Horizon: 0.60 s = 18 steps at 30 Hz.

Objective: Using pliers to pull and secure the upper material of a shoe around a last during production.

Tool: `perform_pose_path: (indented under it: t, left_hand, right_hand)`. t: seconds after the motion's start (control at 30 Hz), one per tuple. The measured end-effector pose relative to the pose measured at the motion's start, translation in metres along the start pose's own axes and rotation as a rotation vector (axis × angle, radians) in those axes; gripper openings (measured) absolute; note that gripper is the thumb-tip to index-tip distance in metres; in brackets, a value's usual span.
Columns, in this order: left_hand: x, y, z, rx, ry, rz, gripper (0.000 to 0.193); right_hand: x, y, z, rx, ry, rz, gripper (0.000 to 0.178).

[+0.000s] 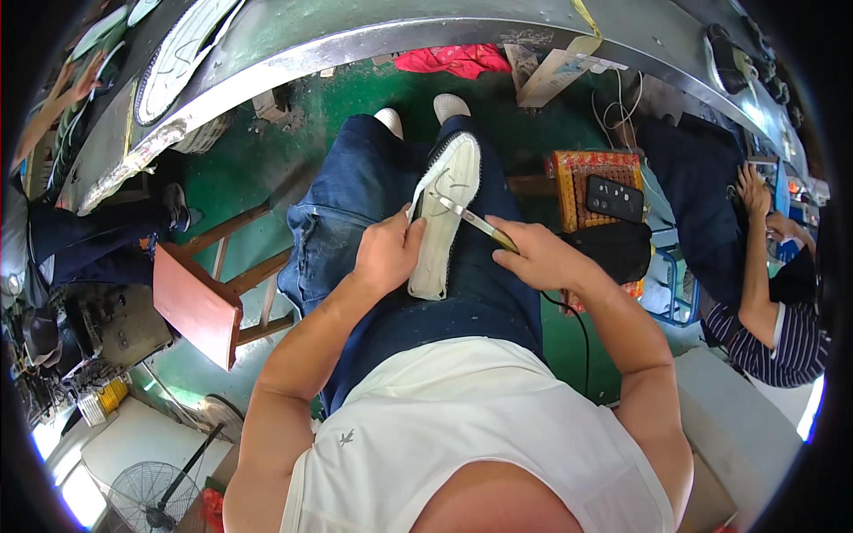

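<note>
A cream-coloured shoe piece (444,235) with a dark stitched edge around its toe lies lengthwise over my lap, toe pointing away. My left hand (388,255) grips its left side, thumb on the pale face. In my right hand (542,253) is a slim tool like a soldering iron (480,226), with a metal shaft and a yellowish handle. Its tip rests at or just above the middle of the shoe piece, where dark curved lines show. From below that hand runs a black cord (582,333).
Ahead curves a metal-edged workbench (355,40) with another pale shoe piece (182,58). To the right, a phone (615,198) and a black pouch (613,249) lie on a beaded seat (577,169). A wooden stool (200,302) stands left. People sit on both sides; a fan (151,497) stands behind left.
</note>
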State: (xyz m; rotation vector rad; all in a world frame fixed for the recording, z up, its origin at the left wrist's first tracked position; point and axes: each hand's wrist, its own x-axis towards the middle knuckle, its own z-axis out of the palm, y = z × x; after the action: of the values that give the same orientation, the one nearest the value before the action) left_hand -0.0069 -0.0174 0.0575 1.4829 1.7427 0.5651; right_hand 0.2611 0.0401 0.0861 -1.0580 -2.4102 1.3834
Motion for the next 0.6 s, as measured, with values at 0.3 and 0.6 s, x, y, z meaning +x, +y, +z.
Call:
perform_pose_path:
  t: [0.3,0.6]
  left_hand:
    - [0.002,-0.028,0.016,-0.297,0.062,0.028,0.046]
    - [0.034,-0.041,0.022,-1.2,-0.327,-0.253,0.079]
  right_hand:
    - [0.06,-0.053,-0.056,-0.357,-0.557,0.264,0.03]
    - [0.027,-0.008,0.051,0.008,0.039,0.314,0.028]
